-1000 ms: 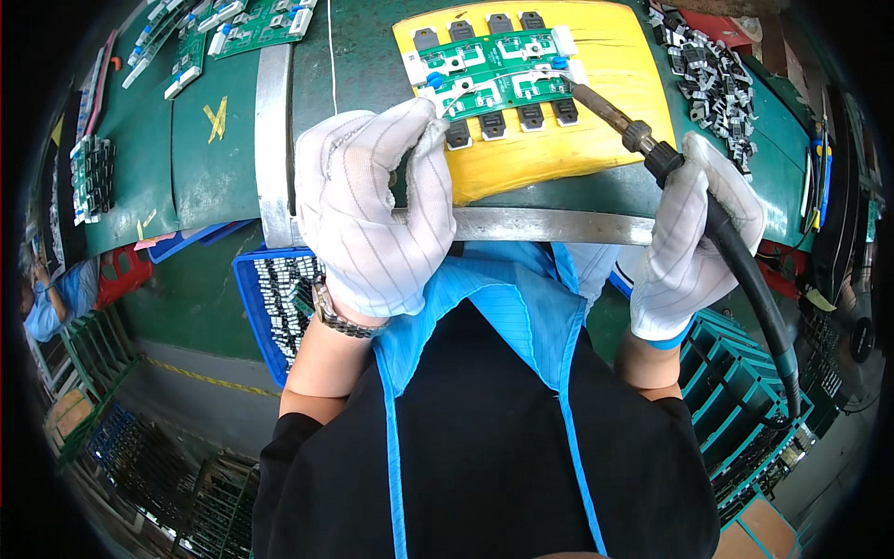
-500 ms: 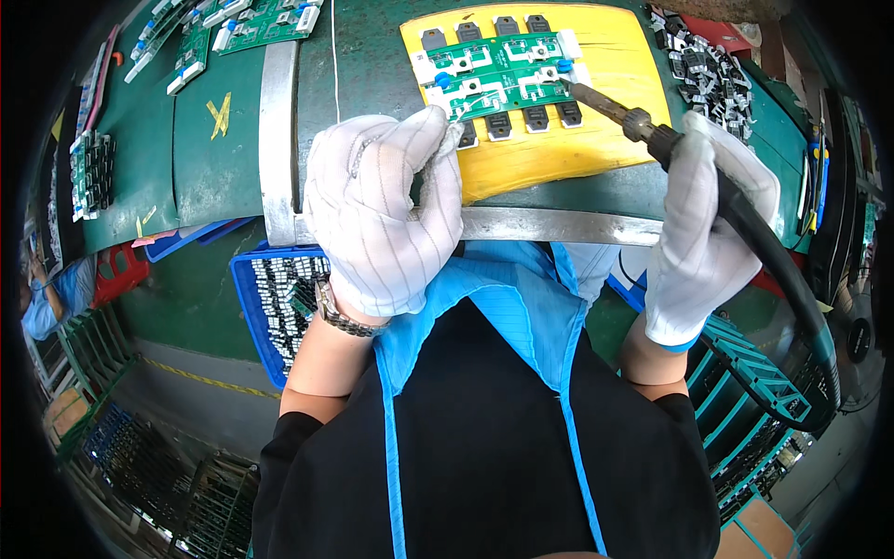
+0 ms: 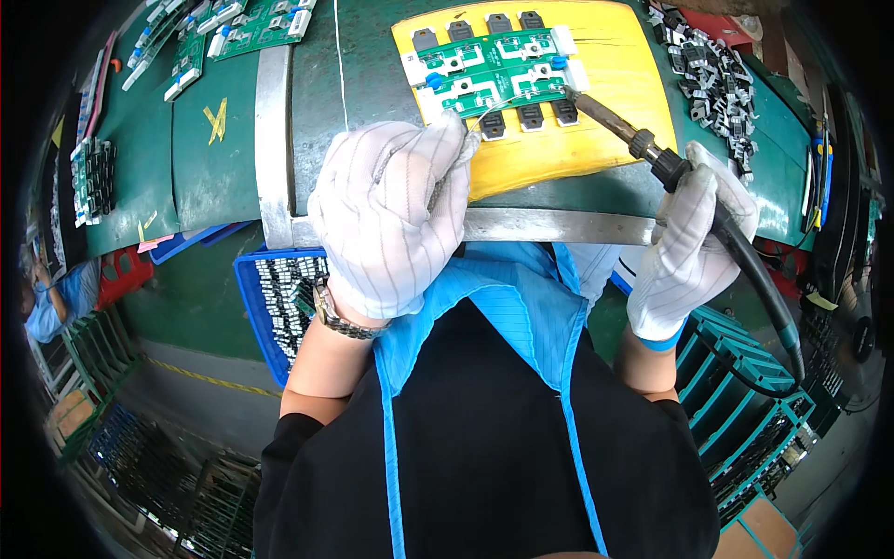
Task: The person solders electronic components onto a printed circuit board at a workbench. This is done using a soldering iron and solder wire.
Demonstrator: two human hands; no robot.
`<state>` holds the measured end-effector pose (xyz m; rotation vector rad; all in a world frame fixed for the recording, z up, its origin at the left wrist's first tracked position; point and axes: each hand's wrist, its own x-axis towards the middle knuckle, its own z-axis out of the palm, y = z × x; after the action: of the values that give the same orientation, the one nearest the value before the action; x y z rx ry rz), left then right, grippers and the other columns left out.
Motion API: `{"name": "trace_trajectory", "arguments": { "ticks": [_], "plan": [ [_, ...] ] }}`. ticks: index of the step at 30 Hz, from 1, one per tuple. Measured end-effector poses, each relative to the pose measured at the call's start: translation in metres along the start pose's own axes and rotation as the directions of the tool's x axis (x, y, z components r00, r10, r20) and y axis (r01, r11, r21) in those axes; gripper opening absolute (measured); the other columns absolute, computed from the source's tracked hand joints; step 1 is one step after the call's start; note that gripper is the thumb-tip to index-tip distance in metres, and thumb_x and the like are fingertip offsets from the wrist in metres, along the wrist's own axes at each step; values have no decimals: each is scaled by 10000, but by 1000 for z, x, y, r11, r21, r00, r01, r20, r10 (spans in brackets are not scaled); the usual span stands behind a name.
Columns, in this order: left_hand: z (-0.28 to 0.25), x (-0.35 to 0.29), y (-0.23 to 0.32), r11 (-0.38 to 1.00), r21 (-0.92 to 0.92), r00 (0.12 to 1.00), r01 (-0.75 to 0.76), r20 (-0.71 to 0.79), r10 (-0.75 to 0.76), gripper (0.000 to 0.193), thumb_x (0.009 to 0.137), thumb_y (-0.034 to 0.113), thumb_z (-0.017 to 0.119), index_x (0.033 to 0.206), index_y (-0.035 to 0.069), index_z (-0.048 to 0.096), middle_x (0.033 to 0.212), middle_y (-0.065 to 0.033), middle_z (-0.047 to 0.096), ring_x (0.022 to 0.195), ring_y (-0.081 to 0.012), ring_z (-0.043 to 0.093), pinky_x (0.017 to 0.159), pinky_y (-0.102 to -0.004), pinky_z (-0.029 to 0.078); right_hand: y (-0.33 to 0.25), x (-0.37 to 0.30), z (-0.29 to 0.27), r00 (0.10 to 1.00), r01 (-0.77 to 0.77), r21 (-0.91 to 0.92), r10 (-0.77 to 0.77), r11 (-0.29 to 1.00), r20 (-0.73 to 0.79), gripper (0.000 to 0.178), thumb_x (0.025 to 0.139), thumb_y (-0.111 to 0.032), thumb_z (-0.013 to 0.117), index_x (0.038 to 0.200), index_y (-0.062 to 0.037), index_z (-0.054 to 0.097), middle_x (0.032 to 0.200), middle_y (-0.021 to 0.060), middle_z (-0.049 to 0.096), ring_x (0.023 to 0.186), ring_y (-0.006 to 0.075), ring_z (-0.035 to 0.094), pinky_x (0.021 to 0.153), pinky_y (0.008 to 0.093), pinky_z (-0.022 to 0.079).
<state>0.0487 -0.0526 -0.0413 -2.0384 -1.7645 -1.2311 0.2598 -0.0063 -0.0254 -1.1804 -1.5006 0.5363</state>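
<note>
My left hand (image 3: 391,214), in a white striped glove, is closed with thumb and finger pinching a thin solder wire (image 3: 494,108). The wire reaches from my fingertips over the green circuit board (image 3: 503,74). In my gloved right hand (image 3: 689,252) is a soldering iron (image 3: 610,121), held by its black handle. Its tip points left at the board's right edge; whether they touch I cannot tell. Black components stick out along the board's far and near sides. Under the board lies a yellow pad (image 3: 559,158).
A pile of small black and metal parts (image 3: 712,84) lies right of the pad. More circuit boards (image 3: 265,30) lie at far left. A metal strip (image 3: 274,149) and front edge (image 3: 549,226) border the work area. Below the table sits a blue bin (image 3: 250,298) of small parts.
The solder wire now shows stretching from my left fingertips over the board. My right hand has moved slightly down and left with the iron. Pad and board have shifted slightly left.
</note>
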Motion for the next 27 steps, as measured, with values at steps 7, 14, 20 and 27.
{"name": "trace_trajectory", "arguments": {
  "ticks": [7,14,20,27],
  "plan": [
    [4,-1,-2,999,7,999,-50,15,50,294,694,38,768,970,86,679,784,-46,612,702,-223,604,628,-326,495,0,-5,1,1000,-8,23,7,1000,9,193,889,-32,638,1054,44,575,1000,131,632,713,104,615,637,214,519],
    [5,-2,-3,995,27,995,-93,39,92,314,685,34,768,983,77,679,789,-52,611,702,-225,603,629,-331,497,1,-5,2,1000,-2,58,3,998,-7,191,886,-31,641,1049,47,580,957,134,639,628,80,585,588,197,493],
    [2,-3,-3,999,3,999,-44,4,44,347,680,19,760,1013,68,677,797,-67,611,717,-235,602,631,-336,492,6,-3,3,990,117,181,-100,977,-99,182,896,-41,621,1047,54,579,975,168,652,604,76,571,582,199,482],
    [3,-2,-2,999,17,998,-47,36,47,336,680,31,758,1004,70,675,805,-64,614,723,-235,605,640,-333,498,1,-7,1,999,-35,145,30,989,32,217,903,-54,618,1089,51,573,903,108,620,592,70,563,560,197,469]
  ]
}}
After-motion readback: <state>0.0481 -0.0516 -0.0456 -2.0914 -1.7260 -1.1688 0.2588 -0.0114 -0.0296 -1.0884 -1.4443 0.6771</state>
